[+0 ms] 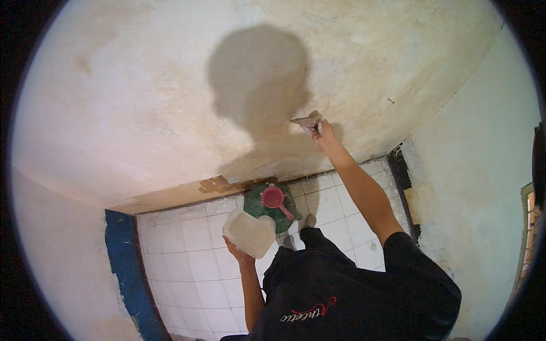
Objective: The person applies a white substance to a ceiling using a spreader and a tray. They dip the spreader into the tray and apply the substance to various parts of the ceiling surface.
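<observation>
My right hand (321, 132) is stretched up to the wall, closed round a putty knife (306, 120). The knife's flat blade lies against or very close to the patchy cream wall (165, 113). Low on the left, my left hand (239, 252) grips a pale, rounded-rectangular plastic tub (249, 234) by its edge and underside. What the tub holds is hard to make out. Pale smears show on the fingers of my right hand.
A pink dipper (273, 197) with a handle rests on a green sack-like bundle (256, 200) at the wall's foot. White tiles (190, 236) cover the floor. A blue-painted strip (122, 241) edges the left wall, and a nail (391, 101) sticks out at right.
</observation>
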Demonstrator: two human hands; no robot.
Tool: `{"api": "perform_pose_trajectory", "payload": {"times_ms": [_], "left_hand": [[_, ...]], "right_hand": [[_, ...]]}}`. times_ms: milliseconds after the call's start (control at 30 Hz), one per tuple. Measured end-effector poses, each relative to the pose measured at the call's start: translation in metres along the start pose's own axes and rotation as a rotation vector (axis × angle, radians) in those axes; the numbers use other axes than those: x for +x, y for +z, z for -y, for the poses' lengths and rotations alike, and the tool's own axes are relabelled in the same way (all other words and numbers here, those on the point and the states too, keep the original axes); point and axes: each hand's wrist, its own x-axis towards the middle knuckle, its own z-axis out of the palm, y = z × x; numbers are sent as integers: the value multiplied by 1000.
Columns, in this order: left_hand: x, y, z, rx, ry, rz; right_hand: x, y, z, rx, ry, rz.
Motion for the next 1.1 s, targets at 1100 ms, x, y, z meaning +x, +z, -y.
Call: {"api": "perform_pose_trajectory", "payload": {"times_ms": [1100], "left_hand": [[8,-6,13,51,0,157]], "right_hand": [[-164,63,183,-65,-364,-53]]}}
